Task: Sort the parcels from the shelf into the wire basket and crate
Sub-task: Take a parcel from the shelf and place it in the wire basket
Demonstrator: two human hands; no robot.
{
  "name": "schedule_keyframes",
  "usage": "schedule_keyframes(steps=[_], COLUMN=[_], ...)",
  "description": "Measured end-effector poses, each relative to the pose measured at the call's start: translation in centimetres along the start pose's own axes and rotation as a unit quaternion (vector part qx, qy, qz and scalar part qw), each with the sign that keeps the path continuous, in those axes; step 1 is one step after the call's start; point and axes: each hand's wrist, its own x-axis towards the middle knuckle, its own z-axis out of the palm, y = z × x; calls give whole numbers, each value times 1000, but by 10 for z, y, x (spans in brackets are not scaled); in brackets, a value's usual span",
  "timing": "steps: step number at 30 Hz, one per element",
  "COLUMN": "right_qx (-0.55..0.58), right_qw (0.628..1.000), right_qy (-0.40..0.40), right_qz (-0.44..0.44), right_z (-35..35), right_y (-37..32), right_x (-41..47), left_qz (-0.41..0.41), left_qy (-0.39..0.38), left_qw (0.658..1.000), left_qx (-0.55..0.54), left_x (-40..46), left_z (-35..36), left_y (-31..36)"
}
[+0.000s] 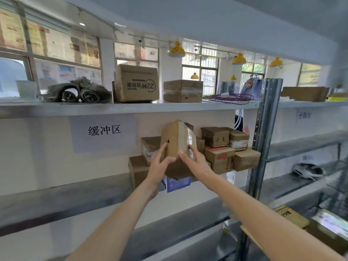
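Both hands on one cardboard parcel (176, 140): left hand (160, 165) cups its lower left face, right hand (195, 161) presses the taped right side, fingers flat. Two-sided clamp, parcel tilted on edge, sitting above the rest of the stack on the middle shelf (66, 187).

Step, as I read it: pick phase, parcel being pulled off the pile. Next move needs a clean lift clear of the neighbouring boxes (220, 153) just to the right, then a turn toward the wire basket or crate; neither is in view, so can't say which one it goes to.

Surface: grey metal racking, paper sign (104, 129) on the back panel. Upper shelf (131, 107) carries a printed carton (136, 82), a taped box (183, 90), rolled dark material (77, 91). Room behind: barred windows, yellow pendant lamps (177, 50).
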Motion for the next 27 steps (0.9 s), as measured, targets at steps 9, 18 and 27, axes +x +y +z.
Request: schedule_keyframes(steps=[9, 18, 27], right_qx=[10, 49, 27], right_qw=[999, 992, 983], right_qy=[47, 106, 184], right_qz=[18, 49, 11], right_z=[-58, -147, -253], right_y=[1, 3, 34], right_x=[-73, -109, -153], left_qz=[-47, -87, -68], left_qy=[-5, -79, -162], left_qw=[985, 978, 972], left_qx=[-165, -171, -156], left_x=[-34, -45, -52], left_z=[51, 136, 238], left_y=[12, 33, 46])
